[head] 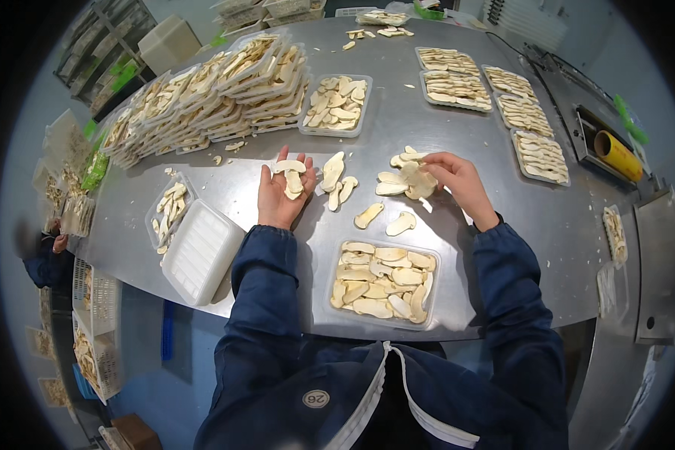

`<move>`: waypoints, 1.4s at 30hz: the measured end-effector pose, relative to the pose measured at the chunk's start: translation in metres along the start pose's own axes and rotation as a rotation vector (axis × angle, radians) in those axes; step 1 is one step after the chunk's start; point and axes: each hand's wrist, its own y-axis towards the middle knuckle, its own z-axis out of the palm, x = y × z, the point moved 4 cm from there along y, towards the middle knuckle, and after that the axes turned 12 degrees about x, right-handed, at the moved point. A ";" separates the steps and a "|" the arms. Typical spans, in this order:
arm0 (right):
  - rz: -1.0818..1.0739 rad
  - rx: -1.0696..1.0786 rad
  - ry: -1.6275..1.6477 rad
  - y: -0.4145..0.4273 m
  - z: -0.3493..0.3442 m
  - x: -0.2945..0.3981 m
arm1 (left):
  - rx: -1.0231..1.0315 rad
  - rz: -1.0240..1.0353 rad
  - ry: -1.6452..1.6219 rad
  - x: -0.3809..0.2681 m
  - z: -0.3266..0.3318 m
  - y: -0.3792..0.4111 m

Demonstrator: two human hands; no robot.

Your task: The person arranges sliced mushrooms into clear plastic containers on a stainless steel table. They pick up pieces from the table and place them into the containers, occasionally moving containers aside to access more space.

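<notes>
My left hand (286,188) is palm up with its fingers spread and holds a few pale mushroom slices (293,183) on the palm. My right hand (455,180) pinches the edge of a broad mushroom slice (419,180) over a small heap of slices (392,184). Between the hands lie more loose slices (333,171) on the steel table. Two single slices, one yellowish (368,215) and one paler (400,224), rest nearer to me. Directly before me stands a clear plastic tray (333,315) filled with slices laid closely side by side.
Stacked filled trays (225,95) rise at the back left, beside one filled tray (336,107). An overturned white tray (202,253) lies by my left forearm. Several packed trays (455,90) sit at the back right, near a wrapping machine with a yellow roll (617,154). Another person's hand (60,243) shows far left.
</notes>
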 end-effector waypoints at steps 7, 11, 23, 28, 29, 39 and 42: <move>-0.183 -0.166 -0.691 0.032 -0.019 -0.007 | 0.083 -0.124 -0.185 0.011 -0.001 0.001; -0.093 -0.037 -0.883 0.041 -0.004 -0.009 | 0.147 -0.205 -0.304 0.011 0.001 -0.004; -0.257 0.178 0.730 0.026 -0.048 0.001 | 0.124 0.052 -0.375 -0.032 -0.011 -0.009; 0.122 0.104 0.231 0.022 -0.057 -0.016 | 0.058 0.014 -0.374 -0.026 -0.011 -0.006; 0.198 0.075 0.141 0.021 -0.053 -0.021 | 0.028 0.006 -0.356 -0.027 -0.013 -0.006; 0.173 -0.164 -0.771 0.020 0.002 -0.003 | 0.071 0.005 -0.403 -0.029 -0.019 -0.006; 0.044 -0.185 -0.794 0.020 0.011 0.000 | -0.155 0.067 -0.279 -0.021 -0.014 -0.006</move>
